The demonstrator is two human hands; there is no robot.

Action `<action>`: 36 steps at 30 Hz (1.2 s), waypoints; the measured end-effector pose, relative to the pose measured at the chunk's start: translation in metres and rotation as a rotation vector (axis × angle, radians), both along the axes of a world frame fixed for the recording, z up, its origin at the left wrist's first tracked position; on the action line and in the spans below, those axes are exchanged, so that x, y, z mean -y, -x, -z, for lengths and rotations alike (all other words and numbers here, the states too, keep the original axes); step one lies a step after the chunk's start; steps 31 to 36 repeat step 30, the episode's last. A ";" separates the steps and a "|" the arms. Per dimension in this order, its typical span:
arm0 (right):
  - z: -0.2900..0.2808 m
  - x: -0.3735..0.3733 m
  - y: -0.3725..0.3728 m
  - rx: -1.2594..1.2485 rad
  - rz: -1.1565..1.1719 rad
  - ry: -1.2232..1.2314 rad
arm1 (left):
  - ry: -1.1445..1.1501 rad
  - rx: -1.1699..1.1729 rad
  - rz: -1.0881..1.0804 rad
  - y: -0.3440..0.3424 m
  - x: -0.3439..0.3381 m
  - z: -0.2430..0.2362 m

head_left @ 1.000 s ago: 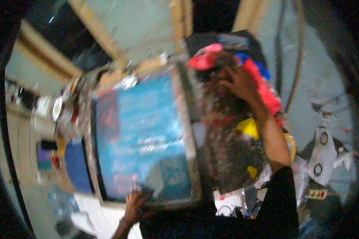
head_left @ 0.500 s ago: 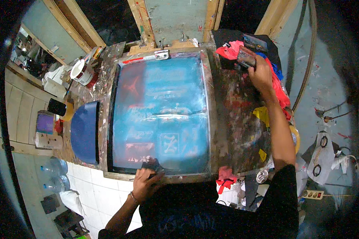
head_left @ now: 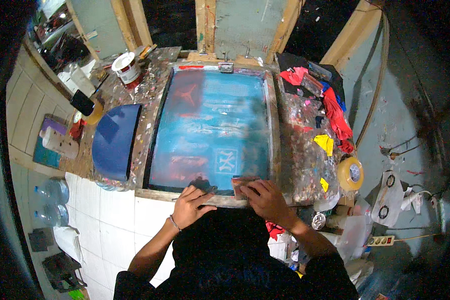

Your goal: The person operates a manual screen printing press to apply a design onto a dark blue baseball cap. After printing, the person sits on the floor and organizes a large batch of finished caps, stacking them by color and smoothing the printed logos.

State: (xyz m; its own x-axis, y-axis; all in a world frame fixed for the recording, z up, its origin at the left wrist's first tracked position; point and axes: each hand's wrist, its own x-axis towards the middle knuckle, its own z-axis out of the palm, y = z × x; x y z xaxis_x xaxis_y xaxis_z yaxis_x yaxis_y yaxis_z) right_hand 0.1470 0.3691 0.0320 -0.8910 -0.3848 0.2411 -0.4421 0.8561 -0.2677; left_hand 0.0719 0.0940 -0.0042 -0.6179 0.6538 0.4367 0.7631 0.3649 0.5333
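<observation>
A wooden-framed printing screen (head_left: 212, 155) with blue mesh and pale and red stencil shapes lies before me. At its near edge, my left hand (head_left: 189, 206) has its fingers curled against a dark, crumpled rag (head_left: 202, 184), thumb stretched out to the right. Just right of it, my right hand (head_left: 266, 199) grips a small reddish-brown squeegee (head_left: 238, 188), a flat block held low over the screen's near right part. The squeegee's lower edge is hard to make out. A metal clamp (head_left: 225, 67) sits at the screen's far edge.
Left of the screen are a dark blue rounded board (head_left: 116, 142), a white tub (head_left: 126, 69) and a black phone-like object (head_left: 82, 103). To the right lie red cloth (head_left: 336, 117), another block (head_left: 312, 85), yellow scraps (head_left: 323, 145) and a tape roll (head_left: 350, 173).
My right hand has come from the blocks at the far right to the screen's near edge, now with a squeegee in it. My left hand stays near the same edge with the rag.
</observation>
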 end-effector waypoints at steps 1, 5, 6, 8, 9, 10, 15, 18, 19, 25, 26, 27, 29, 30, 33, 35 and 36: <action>-0.001 0.004 -0.006 0.015 0.003 0.020 | -0.046 0.037 -0.001 0.001 0.004 0.000; -0.002 0.012 -0.017 0.032 0.055 0.089 | -0.065 0.134 -0.026 -0.001 0.008 -0.003; 0.000 0.011 -0.019 0.012 0.052 0.088 | -0.050 0.151 -0.028 -0.002 0.007 -0.001; 0.007 0.009 -0.017 -0.031 0.043 0.087 | -0.038 0.095 -0.012 -0.003 0.006 -0.006; 0.011 0.003 -0.014 -0.017 0.042 0.111 | -0.035 0.068 -0.005 -0.003 0.004 -0.007; 0.014 -0.006 -0.006 -0.009 0.037 0.138 | -0.013 0.064 -0.004 -0.002 0.005 -0.004; 0.014 -0.047 0.094 0.408 0.149 0.301 | 0.041 0.097 0.018 -0.001 0.006 -0.001; -0.006 -0.075 0.149 0.548 -0.087 0.248 | 0.013 0.059 -0.001 -0.002 0.003 0.005; -0.003 -0.080 0.161 0.529 -0.144 0.220 | 0.021 0.064 -0.002 -0.001 0.003 0.004; -0.011 -0.084 0.193 0.659 -0.193 0.260 | 0.064 0.053 -0.017 -0.002 0.003 -0.001; -0.016 -0.083 0.195 0.731 -0.183 0.299 | 0.052 0.039 -0.017 -0.002 0.004 0.001; -0.017 -0.083 0.193 0.718 -0.186 0.296 | 0.037 0.031 -0.017 -0.003 0.005 0.002; -0.015 -0.085 0.187 0.692 -0.192 0.286 | 0.043 0.045 -0.008 -0.004 0.004 0.000; -0.019 -0.083 0.192 0.686 -0.204 0.280 | 0.050 0.046 -0.017 -0.003 0.005 -0.003; -0.019 -0.083 0.192 0.686 -0.204 0.280 | 0.050 0.046 -0.017 -0.003 0.005 -0.003; -0.019 -0.083 0.192 0.686 -0.204 0.280 | 0.050 0.046 -0.017 -0.003 0.005 -0.003; -0.019 -0.083 0.192 0.686 -0.204 0.280 | 0.050 0.046 -0.017 -0.003 0.005 -0.003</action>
